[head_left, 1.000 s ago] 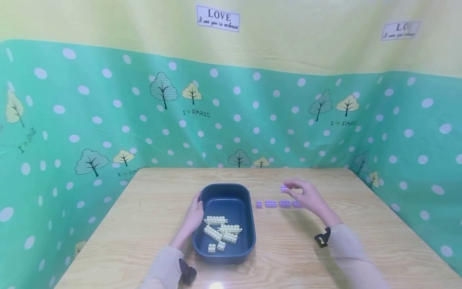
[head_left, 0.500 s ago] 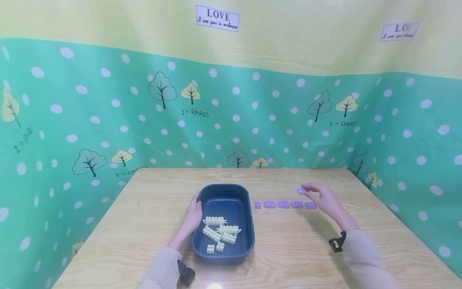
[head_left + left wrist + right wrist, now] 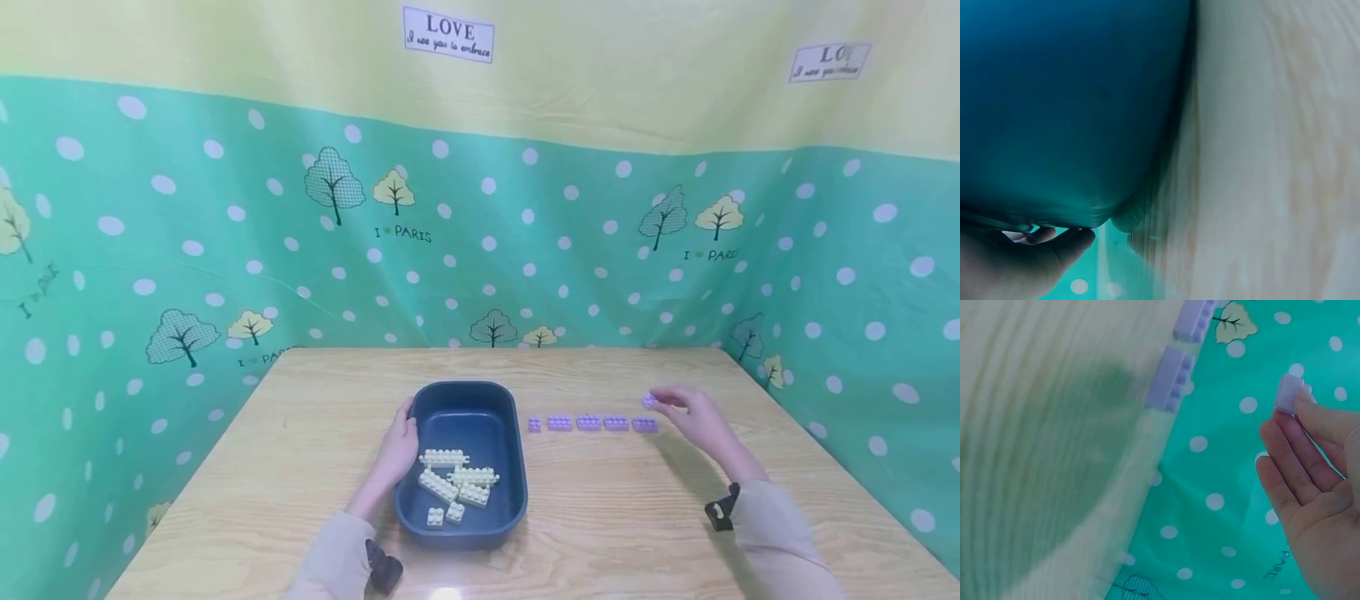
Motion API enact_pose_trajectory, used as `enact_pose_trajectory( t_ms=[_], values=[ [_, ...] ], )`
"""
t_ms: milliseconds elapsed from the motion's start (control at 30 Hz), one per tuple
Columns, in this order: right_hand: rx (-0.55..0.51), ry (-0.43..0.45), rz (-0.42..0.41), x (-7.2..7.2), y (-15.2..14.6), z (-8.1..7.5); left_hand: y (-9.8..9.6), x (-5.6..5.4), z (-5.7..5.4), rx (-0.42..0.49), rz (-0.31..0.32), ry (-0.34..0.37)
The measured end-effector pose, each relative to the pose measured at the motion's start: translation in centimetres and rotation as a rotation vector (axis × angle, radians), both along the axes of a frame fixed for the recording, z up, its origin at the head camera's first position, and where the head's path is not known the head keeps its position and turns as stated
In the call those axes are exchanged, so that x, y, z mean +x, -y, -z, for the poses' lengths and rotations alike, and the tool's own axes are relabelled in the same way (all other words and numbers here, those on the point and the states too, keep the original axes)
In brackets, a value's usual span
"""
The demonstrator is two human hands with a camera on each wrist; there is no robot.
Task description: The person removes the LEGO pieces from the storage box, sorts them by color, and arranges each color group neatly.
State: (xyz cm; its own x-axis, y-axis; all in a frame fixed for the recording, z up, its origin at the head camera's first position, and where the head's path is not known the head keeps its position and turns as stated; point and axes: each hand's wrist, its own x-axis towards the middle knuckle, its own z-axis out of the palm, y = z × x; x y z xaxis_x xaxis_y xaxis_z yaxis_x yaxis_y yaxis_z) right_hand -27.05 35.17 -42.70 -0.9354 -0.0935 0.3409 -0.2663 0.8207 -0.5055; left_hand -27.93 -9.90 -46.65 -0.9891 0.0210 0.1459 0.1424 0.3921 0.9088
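My right hand (image 3: pixel 701 419) pinches a small purple toy brick (image 3: pixel 1288 394) between thumb and fingers. It holds the brick above the table, near the right end of a row of purple bricks (image 3: pixel 588 423). The leftmost brick (image 3: pixel 534 425) of that row is short, and the others are longer. My left hand (image 3: pixel 397 447) grips the left rim of a dark blue bin (image 3: pixel 516 492), thumb against the outer wall in the left wrist view. Several cream bricks, long and short, lie in the bin's near half, including a long brick (image 3: pixel 438 485).
The light wooden table (image 3: pixel 600 517) carries the bin and the row. A green dotted cloth (image 3: pixel 450 250) hangs behind the table and along both sides. Each wrist wears a dark strap, such as the right wrist strap (image 3: pixel 722 508).
My right hand has moved rightward with the small brick, from above the middle of the row to its right end, uncovering the rightmost bricks. The left hand stays on the bin.
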Motion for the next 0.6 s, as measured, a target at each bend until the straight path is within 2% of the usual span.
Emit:
enact_pose_trajectory(
  t_ms=[300,600],
  values=[
    [0.014,0.013,0.019,0.0,-1.3,0.7,0.1,-0.1,0.0,0.005,0.002,-0.004],
    [0.004,0.109,0.033,0.1,-2.3,1.4,0.0,-0.1,0.2,-0.013,0.004,-0.004]
  ],
)
